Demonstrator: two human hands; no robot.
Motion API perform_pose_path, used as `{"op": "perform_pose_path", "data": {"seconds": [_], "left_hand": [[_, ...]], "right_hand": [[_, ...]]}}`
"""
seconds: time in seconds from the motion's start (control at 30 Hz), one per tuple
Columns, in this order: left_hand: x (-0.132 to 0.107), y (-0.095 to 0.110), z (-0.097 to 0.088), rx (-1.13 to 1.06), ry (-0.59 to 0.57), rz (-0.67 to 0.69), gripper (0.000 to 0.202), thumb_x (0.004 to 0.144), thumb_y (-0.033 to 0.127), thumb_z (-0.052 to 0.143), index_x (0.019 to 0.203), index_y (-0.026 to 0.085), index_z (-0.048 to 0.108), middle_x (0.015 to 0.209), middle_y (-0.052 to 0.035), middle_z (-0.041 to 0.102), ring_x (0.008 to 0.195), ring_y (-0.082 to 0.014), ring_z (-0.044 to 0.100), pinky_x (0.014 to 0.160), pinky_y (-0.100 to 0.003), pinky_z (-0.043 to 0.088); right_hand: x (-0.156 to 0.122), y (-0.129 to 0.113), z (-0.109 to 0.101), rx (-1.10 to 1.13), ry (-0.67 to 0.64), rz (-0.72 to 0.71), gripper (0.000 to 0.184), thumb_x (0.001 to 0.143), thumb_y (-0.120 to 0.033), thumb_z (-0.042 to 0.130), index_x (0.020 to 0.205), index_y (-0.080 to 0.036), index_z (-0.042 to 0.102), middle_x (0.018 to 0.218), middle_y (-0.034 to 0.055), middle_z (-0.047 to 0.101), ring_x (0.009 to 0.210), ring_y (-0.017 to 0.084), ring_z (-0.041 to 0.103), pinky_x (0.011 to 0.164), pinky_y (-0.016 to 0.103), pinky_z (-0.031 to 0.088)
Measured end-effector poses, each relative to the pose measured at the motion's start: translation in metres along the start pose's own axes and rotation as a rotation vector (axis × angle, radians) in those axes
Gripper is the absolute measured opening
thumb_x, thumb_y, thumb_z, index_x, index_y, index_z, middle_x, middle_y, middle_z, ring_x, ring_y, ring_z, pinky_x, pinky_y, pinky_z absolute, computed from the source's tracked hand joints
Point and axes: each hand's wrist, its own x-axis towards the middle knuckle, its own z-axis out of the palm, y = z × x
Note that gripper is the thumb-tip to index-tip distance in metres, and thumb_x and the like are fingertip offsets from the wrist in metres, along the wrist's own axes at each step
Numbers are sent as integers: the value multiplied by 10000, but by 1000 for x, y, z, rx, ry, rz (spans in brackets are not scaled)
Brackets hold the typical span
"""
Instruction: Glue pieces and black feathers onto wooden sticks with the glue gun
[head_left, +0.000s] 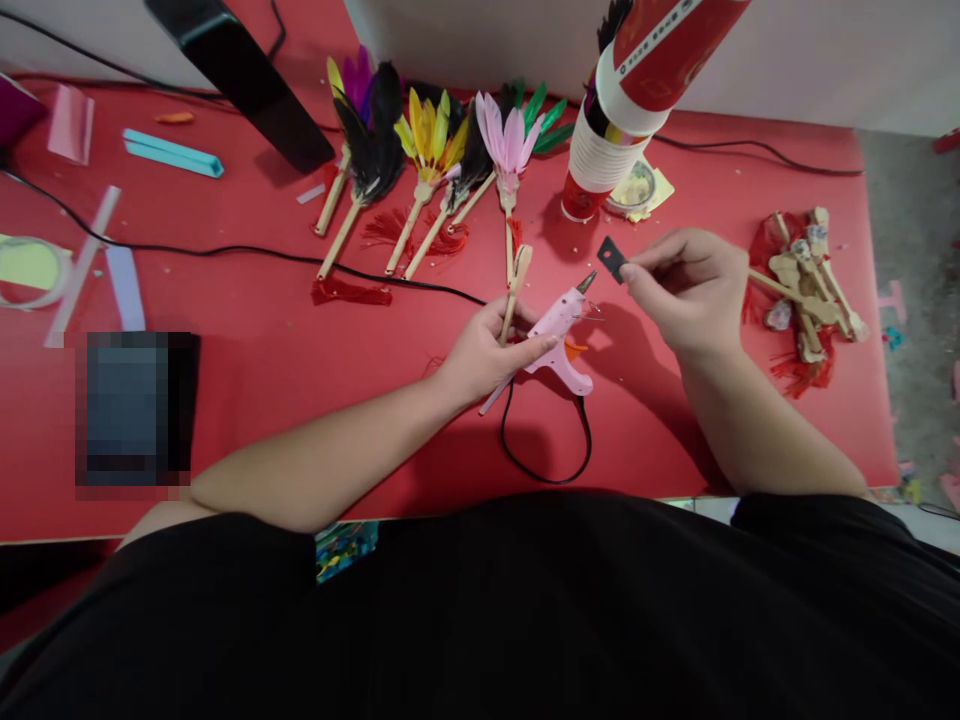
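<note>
My left hand (pixel 487 350) is closed around a pink hot glue gun (pixel 553 325), along with a wooden stick (pixel 517 285) that points up between the fingers. The gun's metal nozzle (pixel 587 282) is aimed up and to the right, and a pink glue stick juts from its back end. Between the thumb and fingertips of my right hand (pixel 694 285) is a small flat black piece (pixel 612 260) with a hole in it. That piece is just off the nozzle, apart from it. Some of the left fingers are hidden behind the gun.
Several feather-topped wooden sticks (pixel 424 170) with red tassels lie at the back. Stacked paper cups (pixel 592 165) stand behind my right hand. A pile of wooden sticks (pixel 810 280) lies right. A black upright object (pixel 247 85), cables and a turquoise strip (pixel 172 153) are left.
</note>
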Motion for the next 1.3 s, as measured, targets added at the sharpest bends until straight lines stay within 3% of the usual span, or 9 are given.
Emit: {"op": "perform_pose_path", "data": {"seconds": [0.2, 0.43, 0.67, 0.87, 1.13, 1.3], "left_hand": [[2, 5, -2, -23, -24, 14, 719, 776, 643, 1215, 1008, 229, 675, 853, 26, 760, 719, -121, 706, 659, -250, 550], [0, 6, 1, -28, -25, -10, 696, 778, 610, 1226, 1008, 225, 694, 787, 43, 723, 658, -103, 641, 631, -242, 508], [2, 4, 0, -52, -44, 19, 645, 847, 654, 1184, 1054, 200, 774, 910, -8, 811, 736, -125, 708, 672, -253, 555], [5, 4, -4, -126, -58, -54, 703, 809, 721, 1189, 1069, 197, 798, 896, -7, 809, 738, -130, 702, 693, -256, 580], [6, 8, -10, -175, -168, -181, 774, 814, 825, 1153, 1096, 196, 802, 846, -23, 806, 538, -52, 404, 479, -230, 230], [5, 4, -8, -252, -249, -275, 743, 830, 821, 1139, 1085, 191, 838, 851, -35, 798, 511, -39, 302, 451, -248, 123]], "right_hand": [[-8, 14, 13, 89, -136, 40, 415, 947, -639, 1100, 903, -305, 858, 810, 50, 833, 686, 251, 762, 628, 457, 687], [6, 23, 4, 31, 67, 54, 412, 1007, -660, 1056, 933, -341, 806, 850, 53, 833, 795, 290, 818, 694, 484, 712], [-1, 11, 7, 70, -94, -5, 433, 912, -652, 1116, 876, -306, 858, 837, 52, 836, 705, 243, 750, 665, 454, 708], [4, 21, 9, 51, 103, 12, 422, 1012, -723, 1040, 976, -344, 859, 882, 58, 829, 803, 288, 796, 737, 493, 711], [4, 6, 13, 84, -20, 11, 578, 968, -871, 1010, 944, -328, 812, 894, 53, 787, 829, 270, 767, 753, 467, 693], [1, 5, 22, 99, -91, 27, 576, 938, -843, 1043, 925, -317, 810, 909, 33, 788, 816, 239, 738, 730, 421, 670]]}}
